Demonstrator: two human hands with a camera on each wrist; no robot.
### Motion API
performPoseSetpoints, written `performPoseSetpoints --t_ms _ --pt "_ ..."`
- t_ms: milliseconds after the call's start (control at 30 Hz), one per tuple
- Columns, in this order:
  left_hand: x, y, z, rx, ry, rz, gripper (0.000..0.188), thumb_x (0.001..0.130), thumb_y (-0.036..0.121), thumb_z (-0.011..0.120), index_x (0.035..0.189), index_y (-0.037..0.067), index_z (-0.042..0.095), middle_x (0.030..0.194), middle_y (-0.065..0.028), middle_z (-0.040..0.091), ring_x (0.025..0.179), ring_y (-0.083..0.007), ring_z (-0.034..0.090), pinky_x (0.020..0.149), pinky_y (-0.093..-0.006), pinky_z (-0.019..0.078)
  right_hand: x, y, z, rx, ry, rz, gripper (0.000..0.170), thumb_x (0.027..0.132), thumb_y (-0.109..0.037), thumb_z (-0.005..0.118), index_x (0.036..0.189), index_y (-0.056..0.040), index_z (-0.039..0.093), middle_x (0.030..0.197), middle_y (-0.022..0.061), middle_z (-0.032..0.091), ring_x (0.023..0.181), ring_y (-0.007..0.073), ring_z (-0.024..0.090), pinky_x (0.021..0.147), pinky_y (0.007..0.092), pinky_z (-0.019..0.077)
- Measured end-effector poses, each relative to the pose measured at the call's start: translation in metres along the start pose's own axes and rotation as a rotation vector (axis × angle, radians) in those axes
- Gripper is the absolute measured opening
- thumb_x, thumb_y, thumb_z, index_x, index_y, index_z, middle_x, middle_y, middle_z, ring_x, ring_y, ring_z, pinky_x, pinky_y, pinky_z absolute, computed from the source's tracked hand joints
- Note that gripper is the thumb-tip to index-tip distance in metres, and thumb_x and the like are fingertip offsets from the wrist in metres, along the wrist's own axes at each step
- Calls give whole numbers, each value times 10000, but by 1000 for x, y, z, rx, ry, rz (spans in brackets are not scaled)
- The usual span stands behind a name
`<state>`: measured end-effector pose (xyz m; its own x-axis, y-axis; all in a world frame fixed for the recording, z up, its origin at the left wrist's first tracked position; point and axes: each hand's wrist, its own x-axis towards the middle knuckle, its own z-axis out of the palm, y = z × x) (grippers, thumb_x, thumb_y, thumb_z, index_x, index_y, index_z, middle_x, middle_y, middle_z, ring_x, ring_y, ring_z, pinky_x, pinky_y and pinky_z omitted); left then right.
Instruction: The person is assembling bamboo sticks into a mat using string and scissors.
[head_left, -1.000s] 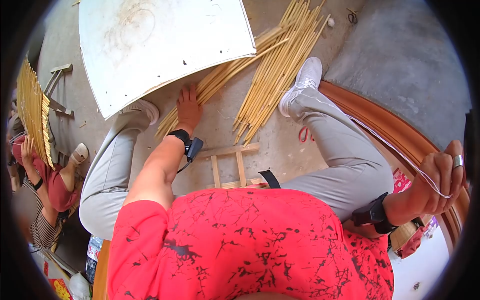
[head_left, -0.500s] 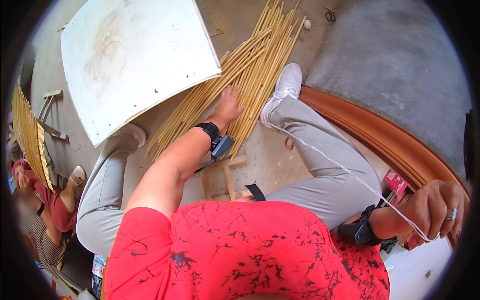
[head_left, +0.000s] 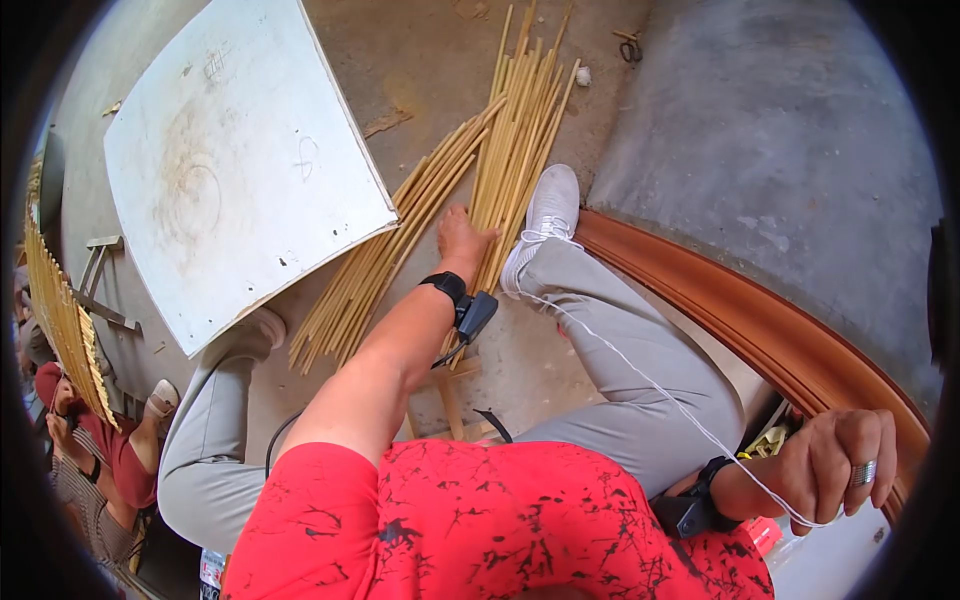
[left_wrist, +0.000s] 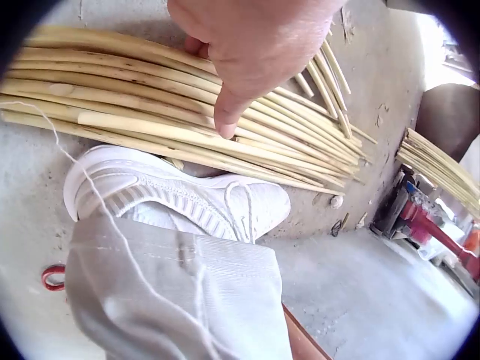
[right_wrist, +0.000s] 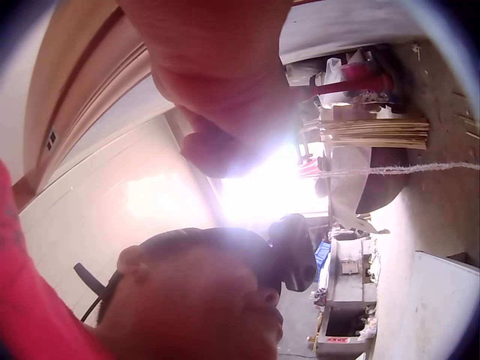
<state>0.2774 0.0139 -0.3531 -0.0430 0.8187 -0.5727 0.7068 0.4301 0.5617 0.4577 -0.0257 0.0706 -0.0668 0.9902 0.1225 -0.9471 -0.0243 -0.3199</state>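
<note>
My left hand (head_left: 465,243) is down at the near part of a bundle of pale yellow sticks (head_left: 520,130) on the floor. In the left wrist view the thumb presses across the top sticks (left_wrist: 150,124), and the fingers bend down at the bundle's far edge, mostly hidden. A second bundle of sticks (head_left: 390,240) fans out left of this hand. At the far right my right hand (head_left: 840,465), with a ring on it, is raised and holds a white string (head_left: 650,375) in curled fingers. The string slants down over the right trouser leg toward the shoe (head_left: 552,215).
A large stained white board (head_left: 250,160) stands left of the sticks. Brown moulding (head_left: 700,290) runs along the right leg. Dark scissors (head_left: 630,48) lie on the far floor, a red ring-shaped handle (left_wrist: 54,277) near the shoe. Another person (head_left: 130,450) sits at left beside joined sticks (head_left: 65,310).
My left hand has moved right from the left bundle to the right one, its fingers now bent at that bundle. The head view has shifted. My right hand keeps the string, now lower in view.
</note>
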Motion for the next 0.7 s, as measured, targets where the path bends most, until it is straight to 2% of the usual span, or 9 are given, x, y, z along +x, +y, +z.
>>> performPoseSetpoints --t_ms 200,300,367,400,500,600,633,667,700 --pt "2 -4 24 -34 -166 -51 488 633 243 793 1012 14 587 1011 -182 607 983 -358 564 849 -417 456 -2 2 -2 12 43 31 87 741 46 561 742 31 476 714 134 431 380 166 466 347 264 338" --pt "-2 -4 31 48 -23 96 434 648 214 763 973 -14 589 961 -214 633 907 -363 606 801 -419 465 1 2 -3 -26 53 69 78 769 21 552 751 24 476 725 138 444 381 161 456 343 260 336" --pt "0 -7 27 -157 -162 100 402 705 176 694 1031 -11 553 969 -225 625 928 -373 593 824 -432 453 2 0 -4 -83 97 119 69 792 0 545 781 17 479 732 142 458 396 159 455 351 258 342" --pt "1 -8 23 -157 -161 107 402 705 176 694 1031 -11 553 969 -225 625 928 -373 593 824 -432 453 4 0 -8 -123 76 141 74 816 -10 534 778 -3 470 734 135 466 416 152 460 369 255 361" --pt "7 -15 5 -24 -257 98 356 779 144 501 1126 67 489 987 -251 605 949 -417 564 832 -471 434 4 11 -4 -233 207 130 81 896 -52 479 828 -39 436 770 99 448 490 139 466 420 264 428" --pt "9 -26 -5 -123 -286 62 329 780 138 500 1102 70 499 995 -250 603 966 -424 552 833 -489 423 3 19 -4 -304 239 112 83 943 -89 414 875 -46 399 806 69 415 546 121 444 449 243 452" --pt "7 -30 -6 -185 -229 100 298 789 137 515 1078 65 500 929 -229 622 849 -385 604 750 -456 466 4 22 -4 -367 273 108 72 946 -92 404 900 -36 407 805 64 414 546 106 436 444 231 445" --pt "1 -28 -12 -182 -222 111 298 789 137 515 1078 65 500 929 -229 622 849 -385 604 750 -456 466 5 24 -3 -428 307 104 76 948 -94 393 926 -26 416 803 59 413 546 91 429 440 219 437" --pt "-6 -25 -19 -316 -286 125 265 803 142 529 1056 66 501 866 -197 621 748 -328 610 675 -417 475 6 27 -1 -496 378 102 90 948 -98 399 951 -15 431 797 51 415 544 76 415 436 207 425"
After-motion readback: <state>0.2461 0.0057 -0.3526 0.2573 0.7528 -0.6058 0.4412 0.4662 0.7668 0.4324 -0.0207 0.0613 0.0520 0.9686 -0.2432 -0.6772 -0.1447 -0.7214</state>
